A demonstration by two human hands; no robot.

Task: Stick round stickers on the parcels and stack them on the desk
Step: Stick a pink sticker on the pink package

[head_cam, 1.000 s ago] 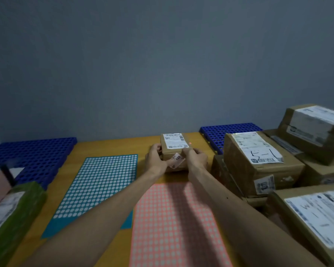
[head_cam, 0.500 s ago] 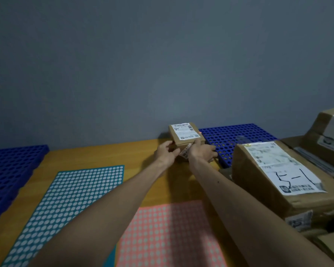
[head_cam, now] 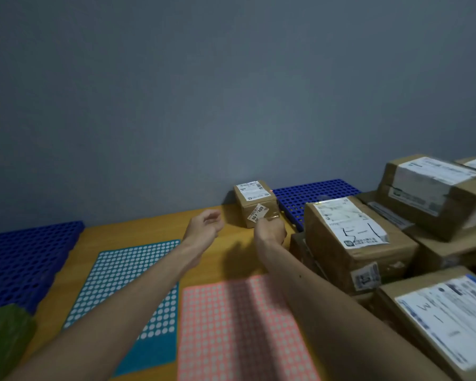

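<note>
A small brown parcel [head_cam: 254, 203] with a white shipping label stands on the wooden desk [head_cam: 154, 226] against the wall. My left hand [head_cam: 204, 225] hovers to its left, fingers loosely curled and holding nothing. My right hand [head_cam: 270, 232] sits just in front of the parcel's lower right corner, fingers curled; whether it touches the parcel is unclear. A blue sticker sheet [head_cam: 127, 281] and a pink sticker sheet [head_cam: 237, 328] lie flat on the desk under my forearms.
Larger brown parcels [head_cam: 352, 243] are piled at the right, with one labelled box [head_cam: 445, 317] nearest me. Blue perforated mats lie at the left [head_cam: 25, 257] and behind the small parcel [head_cam: 313, 193]. A green parcel [head_cam: 3, 339] sits at the lower left.
Both hands have let go of the small parcel, which now stands at the wall. The left hand has drawn back to the left; the right hand has pulled back a little.
</note>
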